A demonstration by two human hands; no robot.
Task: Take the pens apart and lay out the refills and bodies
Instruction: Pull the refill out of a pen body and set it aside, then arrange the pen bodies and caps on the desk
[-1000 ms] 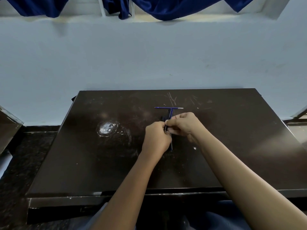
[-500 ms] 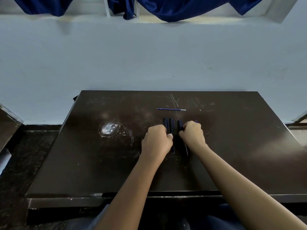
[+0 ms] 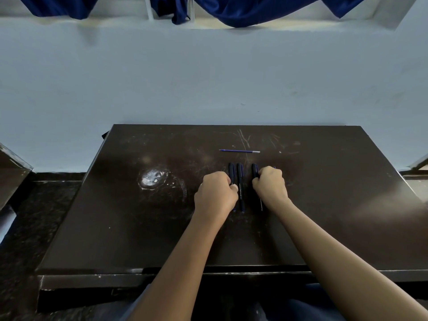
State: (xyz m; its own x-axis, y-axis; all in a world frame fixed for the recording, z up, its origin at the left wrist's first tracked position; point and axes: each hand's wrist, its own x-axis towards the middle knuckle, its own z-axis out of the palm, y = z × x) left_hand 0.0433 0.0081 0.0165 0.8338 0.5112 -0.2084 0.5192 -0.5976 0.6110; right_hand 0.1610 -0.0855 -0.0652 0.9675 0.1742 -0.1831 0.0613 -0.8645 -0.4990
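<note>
Three dark pens lie side by side on the table (image 3: 139,228), all pointing away from the person. The middle pen (image 3: 240,188) lies free in the gap between the two hands, its near end level with the knuckles' back edge. The left pen (image 3: 231,169) shows only its far end past the left hand (image 3: 216,196), whose fingers are curled into a loose fist with the tips against that pen; whether they pinch it or only rest on it cannot be told. The right pen (image 3: 254,170) juts out beyond the right hand (image 3: 271,187), whose fingers are curled and pressed together over its barrel, seemingly gripping it. A thin tip (image 3: 261,205) pokes out on the near side of that hand, beside the wrist.

A blue refill (image 3: 239,151) lies crosswise on the table, beyond the fingertips and apart from the pens. A whitish scuff (image 3: 152,178) marks the tabletop to the left of the left hand. A pale wall (image 3: 208,77) rises behind the table, with a blue curtain (image 3: 266,10) hanging at the top.
</note>
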